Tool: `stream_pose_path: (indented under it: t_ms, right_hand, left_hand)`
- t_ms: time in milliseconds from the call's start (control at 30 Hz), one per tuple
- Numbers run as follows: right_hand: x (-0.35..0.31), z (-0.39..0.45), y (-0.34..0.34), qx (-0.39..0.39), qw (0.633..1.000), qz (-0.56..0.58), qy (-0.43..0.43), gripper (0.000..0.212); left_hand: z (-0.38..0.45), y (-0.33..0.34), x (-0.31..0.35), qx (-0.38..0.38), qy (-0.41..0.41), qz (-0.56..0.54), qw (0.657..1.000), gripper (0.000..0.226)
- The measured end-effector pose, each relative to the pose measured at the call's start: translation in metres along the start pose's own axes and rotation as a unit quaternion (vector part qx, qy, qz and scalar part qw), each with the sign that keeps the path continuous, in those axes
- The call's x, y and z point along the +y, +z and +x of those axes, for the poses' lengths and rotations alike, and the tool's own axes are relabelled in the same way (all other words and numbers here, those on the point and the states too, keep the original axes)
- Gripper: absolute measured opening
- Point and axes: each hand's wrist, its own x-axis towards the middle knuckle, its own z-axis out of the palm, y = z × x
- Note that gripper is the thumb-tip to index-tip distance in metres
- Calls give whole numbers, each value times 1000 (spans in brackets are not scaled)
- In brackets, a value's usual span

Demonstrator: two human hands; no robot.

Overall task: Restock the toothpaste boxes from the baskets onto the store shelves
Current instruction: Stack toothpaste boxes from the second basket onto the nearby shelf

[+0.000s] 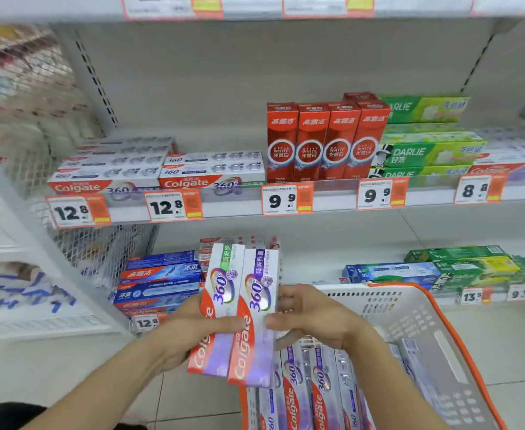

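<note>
Two white-and-red Colgate 360 toothpaste boxes point(239, 308) stand upright side by side in front of me, below the middle shelf. My left hand point(190, 324) grips them from the left, thumb across their fronts. My right hand point(311, 318) holds the right box at its right edge, thumb on its front. Just below the hands, a white basket with an orange rim point(425, 324) holds several more Colgate 360 boxes point(307, 389). The middle shelf point(230, 209) carries flat stacks of Colgate 360 boxes point(155, 169) at its left.
Red Colgate Optic White boxes point(323, 141) stand upright mid-shelf, with green Darlie boxes point(425, 144) to their right. The lower shelf holds blue Colgate boxes point(159, 280) on the left and green boxes point(472, 265) on the right. A wire mesh divider point(100, 252) bounds the left.
</note>
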Motion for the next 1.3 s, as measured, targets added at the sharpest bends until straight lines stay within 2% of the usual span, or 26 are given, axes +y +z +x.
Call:
stream_pose_path:
  t_ms: [67, 133, 200, 267, 333, 400, 467, 500, 567, 633, 700, 733, 867, 967, 1067, 1167, 1300]
  right_hand:
    - [-14, 2, 10, 41, 998, 12, -47, 48]
    - [-31, 2, 14, 94, 992, 19, -86, 62]
    - [-51, 0, 18, 90, 992, -32, -87, 74]
    - [-71, -3, 23, 57, 990, -115, -65, 72]
    - [-90, -5, 30, 51, 983, -163, -72, 59]
    - [-107, -7, 34, 99, 970, -189, -114, 46]
    - [-125, -12, 32, 183, 942, -215, -179, 40]
    - [-135, -13, 31, 220, 925, -222, -215, 38]
    - [-153, -12, 34, 273, 896, -208, -281, 35]
    - [-168, 3, 44, 299, 880, -161, -332, 35]
    - [-182, 33, 59, 313, 866, -132, -367, 36]
    - [-188, 52, 66, 318, 860, -127, -378, 37]
    - [-213, 140, 76, 332, 846, -131, -396, 40]
    - [-238, 200, 77, 351, 845, -147, -375, 40]
    - [-264, 242, 77, 347, 859, -141, -349, 39]
    - [-279, 264, 82, 339, 861, -191, -329, 44]
    - [-281, 293, 76, 296, 874, -225, -312, 42]
  left_hand:
    - [-14, -20, 24, -16, 22, 76, 997, 62]
    - [-25, -37, 50, -63, 32, 163, 984, 59]
    - [-32, -50, 69, -105, 20, 228, 968, 57]
    - [-35, -59, 82, -130, 13, 270, 954, 58]
    - [-37, -66, 91, -144, 19, 285, 948, 55]
    - [-38, -79, 97, -104, 55, 281, 952, 40]
    - [-40, -97, 105, -6, 98, 279, 955, 30]
    - [-42, -108, 108, 44, 121, 275, 953, 34]
    - [-44, -131, 110, 138, 159, 239, 948, 57]
    - [-49, -151, 108, 191, 176, 198, 945, 82]
    - [-53, -168, 106, 209, 182, 173, 945, 97]
    - [-55, -174, 105, 217, 185, 173, 943, 95]
    - [-58, -181, 96, 267, 181, 180, 929, 52]
    - [-55, -181, 91, 273, 183, 185, 926, 38]
    - [-52, -181, 91, 277, 182, 192, 924, 36]
    - [-47, -185, 91, 273, 181, 196, 924, 37]
    - [-42, -188, 89, 276, 190, 192, 923, 40]
